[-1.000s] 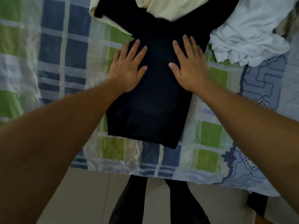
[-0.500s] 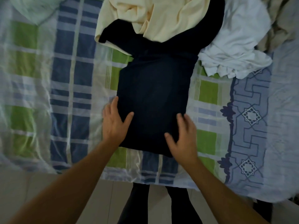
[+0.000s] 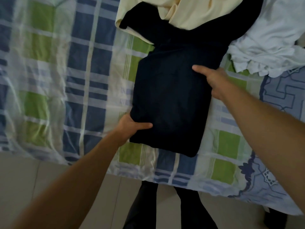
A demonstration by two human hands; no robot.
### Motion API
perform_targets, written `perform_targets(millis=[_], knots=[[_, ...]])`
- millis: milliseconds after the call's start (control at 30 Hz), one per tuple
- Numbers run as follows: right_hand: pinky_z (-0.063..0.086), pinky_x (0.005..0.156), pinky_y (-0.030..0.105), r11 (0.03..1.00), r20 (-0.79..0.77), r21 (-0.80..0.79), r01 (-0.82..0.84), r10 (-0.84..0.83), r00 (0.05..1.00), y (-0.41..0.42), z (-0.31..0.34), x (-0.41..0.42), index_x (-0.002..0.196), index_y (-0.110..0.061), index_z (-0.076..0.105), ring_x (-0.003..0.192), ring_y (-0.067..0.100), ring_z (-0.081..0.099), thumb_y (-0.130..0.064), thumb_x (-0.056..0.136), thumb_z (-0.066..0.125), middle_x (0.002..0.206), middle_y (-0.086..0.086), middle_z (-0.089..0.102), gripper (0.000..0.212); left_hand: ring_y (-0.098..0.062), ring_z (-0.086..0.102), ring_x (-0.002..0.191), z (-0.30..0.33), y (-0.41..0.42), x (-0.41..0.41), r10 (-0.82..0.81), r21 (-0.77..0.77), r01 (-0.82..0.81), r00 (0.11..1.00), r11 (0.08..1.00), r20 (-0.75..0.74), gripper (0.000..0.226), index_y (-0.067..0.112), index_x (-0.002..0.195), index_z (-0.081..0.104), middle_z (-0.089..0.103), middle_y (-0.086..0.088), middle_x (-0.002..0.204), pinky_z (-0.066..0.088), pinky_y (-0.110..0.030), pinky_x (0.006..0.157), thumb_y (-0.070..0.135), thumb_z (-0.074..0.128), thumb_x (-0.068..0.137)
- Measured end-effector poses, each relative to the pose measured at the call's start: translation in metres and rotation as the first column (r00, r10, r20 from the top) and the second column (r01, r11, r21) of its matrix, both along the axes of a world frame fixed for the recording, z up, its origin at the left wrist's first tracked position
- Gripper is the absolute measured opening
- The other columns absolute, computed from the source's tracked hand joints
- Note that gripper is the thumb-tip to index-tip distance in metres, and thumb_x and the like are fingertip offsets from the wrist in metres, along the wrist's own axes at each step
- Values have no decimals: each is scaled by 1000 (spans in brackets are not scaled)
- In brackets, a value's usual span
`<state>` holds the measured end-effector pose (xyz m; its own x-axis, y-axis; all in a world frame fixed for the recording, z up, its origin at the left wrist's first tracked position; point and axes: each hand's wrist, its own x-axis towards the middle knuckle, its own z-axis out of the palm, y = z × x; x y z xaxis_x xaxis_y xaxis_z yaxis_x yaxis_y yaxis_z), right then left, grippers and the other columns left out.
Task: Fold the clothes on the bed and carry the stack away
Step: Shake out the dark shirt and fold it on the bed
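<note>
A dark navy garment (image 3: 171,100), folded into a long rectangle, lies on the checked bedsheet (image 3: 85,76) near the bed's front edge. My left hand (image 3: 130,126) grips its lower left corner, thumb on top and fingers tucked underneath. My right hand (image 3: 212,80) holds its right edge higher up, thumb on top of the cloth. The garment's far end runs under a pale yellow garment (image 3: 189,12) at the top of the view.
A crumpled white garment (image 3: 270,38) lies at the upper right, touching the navy one. The bed's front edge runs across the lower view, with tiled floor (image 3: 33,182) below it. My dark-trousered legs (image 3: 148,207) stand against the bed.
Both hands went from pressing flat on the garment to gripping its edges; the left took the lower left corner, the right moved up its right side.
</note>
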<state>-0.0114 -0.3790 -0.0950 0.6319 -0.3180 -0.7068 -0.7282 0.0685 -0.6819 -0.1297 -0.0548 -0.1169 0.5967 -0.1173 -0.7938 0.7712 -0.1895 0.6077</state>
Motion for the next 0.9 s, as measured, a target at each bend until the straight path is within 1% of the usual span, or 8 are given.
perform_targets(millis=[67,167,333,400,500,667,800,900], knots=[[64,84,42,1000,3,-11,-25,25,1000,5,5,2,114,-21,70,92,15,77,-32,51,101,104,-5,79,71,-19,75,100,-3,-1,-6,49,-1,-49,998,999,38,58,22,119,70,78,1,111,61,-36,85,6,93,68],[62,90,40,1000,88,-24,-18,20,996,12,21,-9,115,-20,68,97,13,76,-12,69,92,110,-4,77,52,-11,75,97,1,5,-18,90,-50,-86,992,995,92,53,27,117,70,79,7,107,59,-22,75,1,87,74],[59,92,33,996,230,-55,-68,79,970,63,60,-17,109,-28,69,103,12,74,-5,77,85,108,-10,77,43,-9,74,99,35,51,-44,213,-97,-205,974,974,79,56,35,117,69,78,9,111,59,-22,77,11,89,72],[60,85,26,988,256,-32,-148,151,955,105,75,-7,110,-31,70,102,10,74,-6,78,84,107,-12,78,43,-14,75,101,52,91,-50,284,-91,-275,954,957,96,56,37,115,72,78,6,112,61,-29,80,18,92,66],[58,77,20,966,313,-44,-255,256,915,179,92,21,104,-34,69,95,4,74,-10,79,84,100,-17,77,37,-26,75,104,76,161,-46,352,-75,-345,925,936,140,67,21,120,72,78,-4,113,61,-36,81,27,95,57],[58,74,19,936,439,-27,-350,326,837,308,107,81,100,-29,69,88,4,75,-14,77,85,91,-16,78,31,-28,76,97,107,274,-8,453,-26,-458,868,889,204,55,21,109,77,79,-7,109,62,-32,70,7,92,58],[61,86,29,922,496,-65,-381,361,790,378,101,126,100,-32,68,95,8,73,-26,77,84,102,-12,74,29,-32,75,100,102,353,35,486,-42,-488,851,872,198,49,16,109,79,77,-11,113,63,-38,70,8,90,62],[56,91,27,898,401,-152,-413,438,805,403,65,143,124,-21,66,103,12,67,-32,87,78,117,-7,69,41,-36,75,99,76,384,60,466,66,-477,875,877,128,57,11,120,72,77,-13,112,63,-47,80,15,91,66]])
